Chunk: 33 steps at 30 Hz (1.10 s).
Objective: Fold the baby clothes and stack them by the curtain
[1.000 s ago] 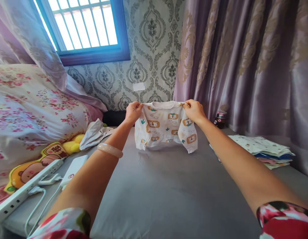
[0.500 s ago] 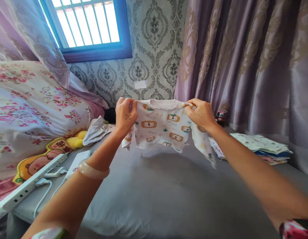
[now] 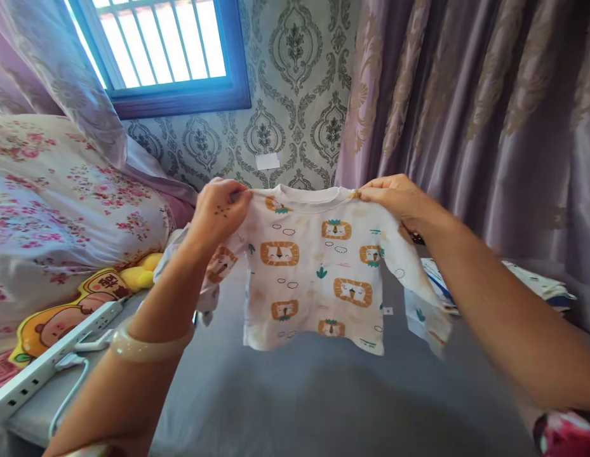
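Note:
Between my two hands hangs a small white long-sleeved shirt printed with orange lion faces, green leaves and little clouds. My left hand pinches its left shoulder. At the right shoulder, beside the neckline, my right hand grips the cloth. The shirt's front faces me and its body hangs spread above the grey sheet. Both sleeves dangle outside the body, the left one partly behind my left hand and forearm.
A white power strip with plugs runs along the left, beside a cartoon cushion and floral bedding. Folded clothes lie at the right, partly behind my right forearm. Purple curtains and a patterned wall stand behind.
My hands have moved apart and brought the shirt nearer to me. It now hangs flatter and fuller, with its sleeves swung outward. Both hands keep their hold on the shoulders.

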### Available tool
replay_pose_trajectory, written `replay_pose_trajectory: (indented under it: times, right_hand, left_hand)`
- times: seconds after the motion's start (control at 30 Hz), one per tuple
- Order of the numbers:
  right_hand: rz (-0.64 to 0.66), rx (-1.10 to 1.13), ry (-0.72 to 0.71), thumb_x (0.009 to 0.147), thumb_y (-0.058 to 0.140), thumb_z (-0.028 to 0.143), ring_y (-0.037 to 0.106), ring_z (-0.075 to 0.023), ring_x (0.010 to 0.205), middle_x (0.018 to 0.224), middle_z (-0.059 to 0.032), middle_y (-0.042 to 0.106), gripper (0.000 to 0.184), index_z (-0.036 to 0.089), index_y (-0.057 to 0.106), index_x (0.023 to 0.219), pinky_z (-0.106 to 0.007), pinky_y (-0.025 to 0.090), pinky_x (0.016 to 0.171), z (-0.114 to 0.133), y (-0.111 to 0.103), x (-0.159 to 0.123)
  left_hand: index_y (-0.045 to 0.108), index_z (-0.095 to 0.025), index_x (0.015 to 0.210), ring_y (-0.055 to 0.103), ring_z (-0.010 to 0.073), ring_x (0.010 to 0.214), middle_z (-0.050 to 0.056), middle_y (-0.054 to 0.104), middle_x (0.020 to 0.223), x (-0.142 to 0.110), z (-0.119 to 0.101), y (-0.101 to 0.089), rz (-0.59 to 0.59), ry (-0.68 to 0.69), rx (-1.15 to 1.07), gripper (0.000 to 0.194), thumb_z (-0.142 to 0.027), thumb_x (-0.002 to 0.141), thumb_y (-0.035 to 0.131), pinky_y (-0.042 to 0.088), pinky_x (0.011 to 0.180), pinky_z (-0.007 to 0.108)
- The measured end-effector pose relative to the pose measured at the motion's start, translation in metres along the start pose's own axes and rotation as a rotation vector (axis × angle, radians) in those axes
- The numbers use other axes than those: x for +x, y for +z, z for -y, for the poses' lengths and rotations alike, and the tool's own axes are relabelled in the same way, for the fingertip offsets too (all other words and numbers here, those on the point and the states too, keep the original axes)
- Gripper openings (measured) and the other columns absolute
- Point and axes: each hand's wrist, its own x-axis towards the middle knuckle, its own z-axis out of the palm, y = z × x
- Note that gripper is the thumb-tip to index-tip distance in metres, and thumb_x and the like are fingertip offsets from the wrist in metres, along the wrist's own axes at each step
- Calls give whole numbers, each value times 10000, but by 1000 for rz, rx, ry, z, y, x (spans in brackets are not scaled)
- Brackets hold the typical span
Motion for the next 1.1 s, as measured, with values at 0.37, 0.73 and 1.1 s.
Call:
replay_pose_trajectory:
  times: [0.37, 0.73, 1.1]
  right_hand:
    - [-109, -172, -147, 782, 568, 327, 567, -202, 689, 642, -31, 632, 187, 195, 700, 796, -311, 422, 610, -4, 0, -9]
    - [101, 85, 102, 679, 635, 393, 500, -160, 476, 609, -27, 604, 172, 231, 674, 720, -289, 355, 423, 39, -23, -29]
    - [444, -579, 50, 874, 451, 212, 620, -216, 943, 1053, -101, 683, 233, 176, 658, 975, -263, 419, 725, -124, 106, -36]
  left_hand:
    - [679, -215, 824, 543, 187, 834, 22, 574, 793, -17, 5, 18, -152, 18, -34, 184, -327, 839, 534, 444, 831, 336]
    - [701, -203, 881, 533, 167, 767, 4, 591, 783, -21, -5, -47, -113, 46, -30, 202, -350, 806, 584, 445, 788, 306]
    - [719, -171, 911, 596, 234, 928, 108, 686, 952, -70, 92, 149, 536, -84, 307, 293, -241, 870, 438, 423, 807, 317]
